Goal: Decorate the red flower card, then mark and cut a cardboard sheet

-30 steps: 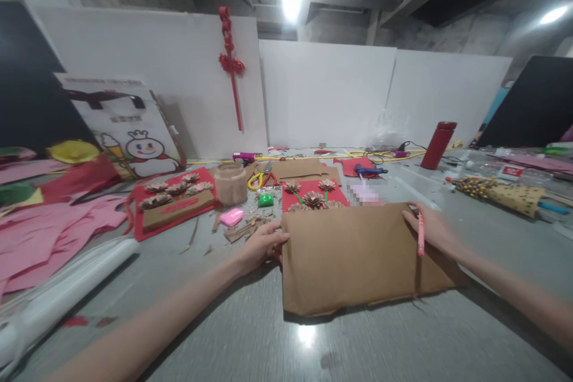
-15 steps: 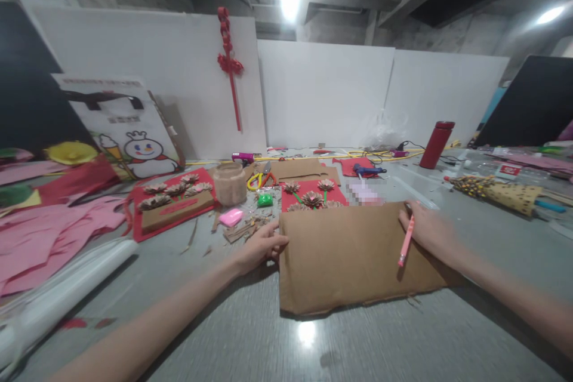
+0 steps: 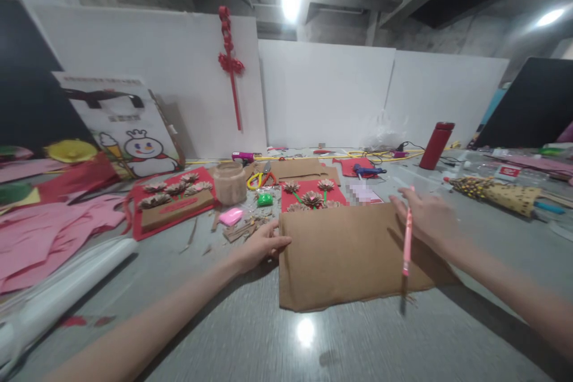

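A brown sheet of cardboard point(image 3: 340, 256) lies on the grey table in front of me, its right end partly behind my arm. My left hand point(image 3: 264, 245) is closed on its left edge, thumb on top and fingers partly hidden underneath. My right hand point(image 3: 425, 215), a little blurred, is over the sheet's upper right corner. A slim pink pencil point(image 3: 407, 239) is held in it and slants down toward me, its shadow falling below. Whether the right fingers touch the cardboard I cannot tell.
Behind the cardboard are a red panel with brown paper flowers point(image 3: 312, 197), a round brown pot point(image 3: 230, 184), yellow-and-orange pliers point(image 3: 256, 181) and a blue glue gun point(image 3: 369, 171). A red bottle point(image 3: 437, 145) stands right; a white roll point(image 3: 67, 286) lies left.
My right hand has lifted slightly off the cardboard's corner, with the pencil now hanging more upright. My left hand stays on the left edge.
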Motion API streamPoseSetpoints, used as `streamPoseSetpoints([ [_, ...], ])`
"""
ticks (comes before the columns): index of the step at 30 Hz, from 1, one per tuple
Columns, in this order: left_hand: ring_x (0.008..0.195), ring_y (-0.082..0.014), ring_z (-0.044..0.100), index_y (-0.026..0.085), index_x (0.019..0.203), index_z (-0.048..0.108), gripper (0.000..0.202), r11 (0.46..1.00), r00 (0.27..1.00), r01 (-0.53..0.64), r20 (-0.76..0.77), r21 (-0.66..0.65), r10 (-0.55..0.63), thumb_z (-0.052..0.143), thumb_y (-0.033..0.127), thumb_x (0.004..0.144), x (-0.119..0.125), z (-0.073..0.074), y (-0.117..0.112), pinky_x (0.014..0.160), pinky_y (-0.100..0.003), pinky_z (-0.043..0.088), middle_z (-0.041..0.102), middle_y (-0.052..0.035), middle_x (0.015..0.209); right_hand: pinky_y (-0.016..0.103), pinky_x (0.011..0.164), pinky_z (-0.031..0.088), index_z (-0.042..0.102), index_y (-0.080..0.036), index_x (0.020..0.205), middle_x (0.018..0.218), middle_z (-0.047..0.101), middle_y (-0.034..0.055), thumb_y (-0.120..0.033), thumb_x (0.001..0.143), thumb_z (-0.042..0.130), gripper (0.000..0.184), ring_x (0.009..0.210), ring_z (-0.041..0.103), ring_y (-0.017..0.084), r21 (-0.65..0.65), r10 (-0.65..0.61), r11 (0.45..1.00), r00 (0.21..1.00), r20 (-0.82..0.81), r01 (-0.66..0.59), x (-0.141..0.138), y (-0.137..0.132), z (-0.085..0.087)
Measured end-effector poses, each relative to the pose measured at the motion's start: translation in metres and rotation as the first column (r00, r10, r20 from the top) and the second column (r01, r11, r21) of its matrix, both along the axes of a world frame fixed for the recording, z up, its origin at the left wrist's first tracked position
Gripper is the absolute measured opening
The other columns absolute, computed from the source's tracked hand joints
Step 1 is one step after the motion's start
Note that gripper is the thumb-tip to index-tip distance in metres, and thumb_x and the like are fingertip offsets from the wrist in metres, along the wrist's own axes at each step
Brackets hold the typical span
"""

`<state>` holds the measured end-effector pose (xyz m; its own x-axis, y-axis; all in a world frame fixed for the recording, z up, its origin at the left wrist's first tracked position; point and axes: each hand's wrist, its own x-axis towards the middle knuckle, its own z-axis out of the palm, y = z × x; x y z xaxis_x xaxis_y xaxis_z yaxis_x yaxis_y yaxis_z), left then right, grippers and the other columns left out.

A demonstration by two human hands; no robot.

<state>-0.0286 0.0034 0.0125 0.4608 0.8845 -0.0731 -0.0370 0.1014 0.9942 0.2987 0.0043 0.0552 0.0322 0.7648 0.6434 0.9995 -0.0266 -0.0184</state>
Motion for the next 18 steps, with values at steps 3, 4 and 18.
streamPoseSetpoints([
  [3,0.053,-0.0065,0.046,0.019,0.103,0.048,0.044,1.0,1.0,-0.007,-0.009,-0.001,0.007,0.062,0.022,0.062,0.001,0.0,0.001,0.042,-0.015,0.027,0.052,0.0006,0.069,0.026,0.062,0.035,0.054,-0.021,0.087,0.075,0.057,0.0034,-0.036,0.081,0.024,0.034,0.07,0.051,0.016,0.076,0.388,0.915,0.813,-0.434,-0.396,-0.034,-0.013,0.017],
  [4,0.051,-0.0063,0.045,0.019,0.103,0.048,0.043,1.0,1.0,-0.012,-0.015,-0.002,0.012,0.062,0.022,0.062,0.001,0.0,0.001,0.041,-0.015,0.027,0.052,0.001,0.068,0.024,0.061,0.035,0.053,-0.022,0.082,0.07,0.055,0.0012,-0.035,0.079,0.027,0.03,0.067,0.05,0.015,0.088,0.464,0.859,0.694,-0.55,-0.504,-0.047,-0.018,0.019],
  [18,0.046,-0.0053,0.042,0.018,0.101,0.049,0.045,0.997,0.998,-0.067,-0.004,0.032,0.067,0.063,0.023,0.059,0.003,-0.003,0.0,0.04,-0.015,0.023,0.051,0.0026,0.062,0.017,0.032,0.025,0.04,-0.017,0.051,0.04,0.042,-0.006,-0.037,0.069,0.051,0.03,0.034,0.036,0.005,0.09,0.296,0.654,0.144,-0.944,-0.752,-0.117,-0.02,-0.029],
])
